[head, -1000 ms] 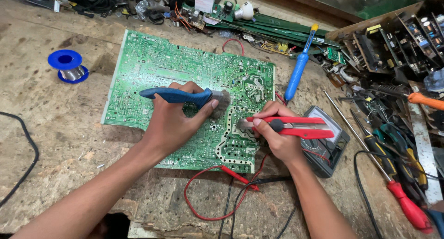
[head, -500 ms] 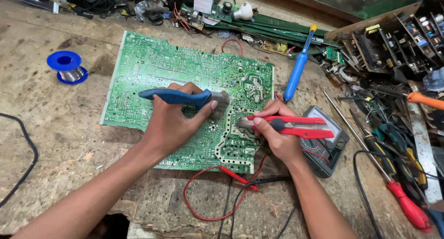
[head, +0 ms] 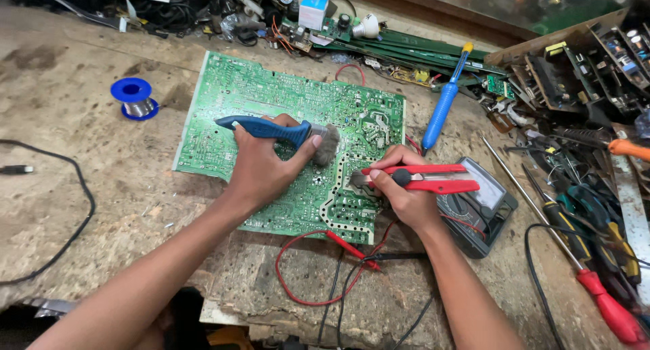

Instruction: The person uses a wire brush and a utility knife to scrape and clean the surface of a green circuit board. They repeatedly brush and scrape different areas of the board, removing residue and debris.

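Two hands at frame centre steady a green circuit board (head: 271, 106): left hand (head: 261, 167) grips a blue-handled brush (head: 271, 128), right hand (head: 403, 198) clamps a red utility knife (head: 423, 179) for scraping.

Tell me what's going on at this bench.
A person leans over a large green circuit board lying flat on a worn wooden bench. The left hand holds a blue-handled brush, bristles on the board. The right hand holds a red utility knife, tip at the board. A multimeter sits beside it.
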